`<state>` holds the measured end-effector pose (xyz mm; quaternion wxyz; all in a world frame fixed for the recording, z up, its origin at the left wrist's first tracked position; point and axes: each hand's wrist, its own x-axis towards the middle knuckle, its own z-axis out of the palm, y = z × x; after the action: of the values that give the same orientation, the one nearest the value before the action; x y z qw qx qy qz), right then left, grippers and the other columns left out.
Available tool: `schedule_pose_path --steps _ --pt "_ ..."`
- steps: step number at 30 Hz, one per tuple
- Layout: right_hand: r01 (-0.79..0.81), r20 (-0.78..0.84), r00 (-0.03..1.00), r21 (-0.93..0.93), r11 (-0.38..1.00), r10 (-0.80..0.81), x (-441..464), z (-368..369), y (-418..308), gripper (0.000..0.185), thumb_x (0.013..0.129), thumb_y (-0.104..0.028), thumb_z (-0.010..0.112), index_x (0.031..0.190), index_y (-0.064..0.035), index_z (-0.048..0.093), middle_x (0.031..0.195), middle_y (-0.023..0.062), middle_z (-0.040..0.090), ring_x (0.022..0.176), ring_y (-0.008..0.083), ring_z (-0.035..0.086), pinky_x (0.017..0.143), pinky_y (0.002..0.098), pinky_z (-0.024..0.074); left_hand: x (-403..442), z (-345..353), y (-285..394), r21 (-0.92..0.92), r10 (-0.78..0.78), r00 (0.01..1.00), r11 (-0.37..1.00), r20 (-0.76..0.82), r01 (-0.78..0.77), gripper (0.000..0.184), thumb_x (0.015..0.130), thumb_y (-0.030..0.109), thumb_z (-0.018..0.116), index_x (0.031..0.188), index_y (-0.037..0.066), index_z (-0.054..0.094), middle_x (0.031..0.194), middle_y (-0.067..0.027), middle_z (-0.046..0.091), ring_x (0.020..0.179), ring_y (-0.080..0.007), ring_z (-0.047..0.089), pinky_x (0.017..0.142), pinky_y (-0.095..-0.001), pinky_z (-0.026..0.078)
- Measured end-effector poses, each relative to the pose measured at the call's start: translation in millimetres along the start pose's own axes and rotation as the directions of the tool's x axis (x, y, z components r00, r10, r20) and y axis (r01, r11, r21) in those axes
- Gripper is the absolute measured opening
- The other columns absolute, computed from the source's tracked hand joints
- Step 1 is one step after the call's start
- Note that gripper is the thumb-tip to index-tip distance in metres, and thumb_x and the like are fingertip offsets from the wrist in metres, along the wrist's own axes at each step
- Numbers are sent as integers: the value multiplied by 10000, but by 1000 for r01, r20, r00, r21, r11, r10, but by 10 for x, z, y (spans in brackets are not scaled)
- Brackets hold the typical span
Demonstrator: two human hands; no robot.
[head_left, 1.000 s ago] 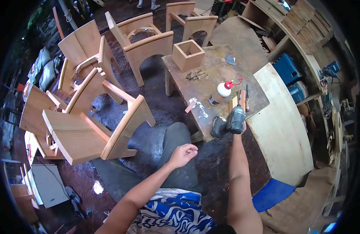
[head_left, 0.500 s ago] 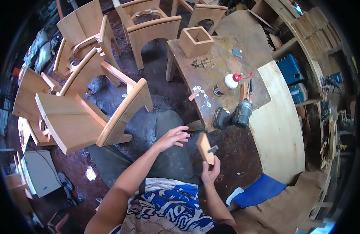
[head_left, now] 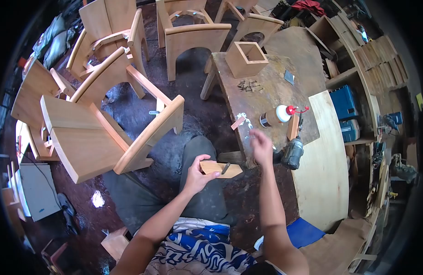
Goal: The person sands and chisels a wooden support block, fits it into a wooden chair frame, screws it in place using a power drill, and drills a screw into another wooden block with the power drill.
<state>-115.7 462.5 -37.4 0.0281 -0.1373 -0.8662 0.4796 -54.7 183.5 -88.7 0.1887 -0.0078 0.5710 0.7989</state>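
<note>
My left hand (head_left: 198, 178) grips a small pale wooden block (head_left: 229, 171) with slanted ends, above my knee. A dark metal bolt-like piece (head_left: 225, 168) sticks out of the block's face. My right hand (head_left: 262, 147) is over the near edge of the low table, fingers loosely bent and apart, with nothing visible in them. Just beyond its fingertips, a small reddish wood strip (head_left: 238, 123) lies by a smear of white glue (head_left: 248, 124). A glue bottle (head_left: 275, 115) with a red cap stands farther right. A cordless drill (head_left: 293, 153) lies right of my right hand.
On the worn table (head_left: 262, 94) are a hollow wooden box (head_left: 246, 60), a pile of screws (head_left: 250, 86) and a grey-blue square (head_left: 289, 77). Wooden chairs (head_left: 106, 137) stand left and behind. A pale plywood sheet (head_left: 323, 169) and shelves with blue cases (head_left: 343, 101) are at right.
The wooden block has passed from my right hand to my left and now lies more level. My right hand has moved forward to the table edge. The view has shifted slightly.
</note>
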Motion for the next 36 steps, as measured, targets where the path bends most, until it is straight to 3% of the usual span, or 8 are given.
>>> schedule_pose_path --steps 3,5,8,15,22,24,28,36 --pt "24 -298 952 -169 985 -74 1116 250 75 253 927 -169 637 1114 -36 744 888 180 759 784 243 738 770 373 565 45 23 46 80 -2 998 997 66 -4 664 791 83 888 1342 35 519 1185 -116 717 1049 -158 695 927 -320 567" --pt "-96 -376 925 -370 924 -55 1719 376 88 295 897 -212 631 1121 -58 745 999 220 756 917 346 749 844 435 573 66 19 124 183 -26 996 983 91 9 683 790 86 892 1355 37 513 1185 -111 714 1058 -160 693 942 -323 563" --pt "-225 -363 931 -481 847 40 2233 405 185 316 872 -215 615 1125 -82 748 1077 241 737 1051 422 704 921 487 556 76 -7 281 296 -59 992 955 108 25 704 789 100 898 1372 43 508 1188 -108 716 1071 -163 694 954 -326 563" --pt "-237 -214 968 -622 747 129 2744 327 378 292 872 -198 610 1095 -74 752 1105 253 726 1091 417 690 953 486 550 81 -140 300 305 -77 991 951 108 41 664 793 125 895 1347 51 538 1201 -114 726 1069 -167 709 895 -334 598" --pt "-70 -72 997 -759 647 24 2604 238 466 273 894 -252 588 973 -53 757 1033 276 723 1032 449 692 913 499 555 65 -133 443 593 -48 967 797 249 -113 566 772 195 876 1261 55 626 1171 -109 719 981 -258 734 802 -351 614" --pt "-204 -317 948 -643 738 -14 2280 288 257 280 874 -211 603 1007 -36 777 1066 299 713 1055 444 697 943 508 553 72 -123 482 622 3 960 760 281 -185 548 760 207 872 1236 56 646 1146 -109 713 948 -270 724 789 -355 602" --pt "-238 -236 967 -684 690 100 1411 168 -222 288 852 -207 613 948 16 768 996 289 727 972 464 716 893 506 575 69 -90 465 662 81 937 687 341 -300 497 731 238 862 1172 74 700 1089 -89 696 886 -275 695 773 -367 574" --pt "-329 -269 944 -784 526 189 612 35 123 242 850 -157 649 986 8 764 1033 263 741 1030 429 718 907 497 577 -52 31 362 649 49 927 700 371 -297 535 728 313 888 1187 81 741 1108 -88 727 831 -250 722 794 -361 580"
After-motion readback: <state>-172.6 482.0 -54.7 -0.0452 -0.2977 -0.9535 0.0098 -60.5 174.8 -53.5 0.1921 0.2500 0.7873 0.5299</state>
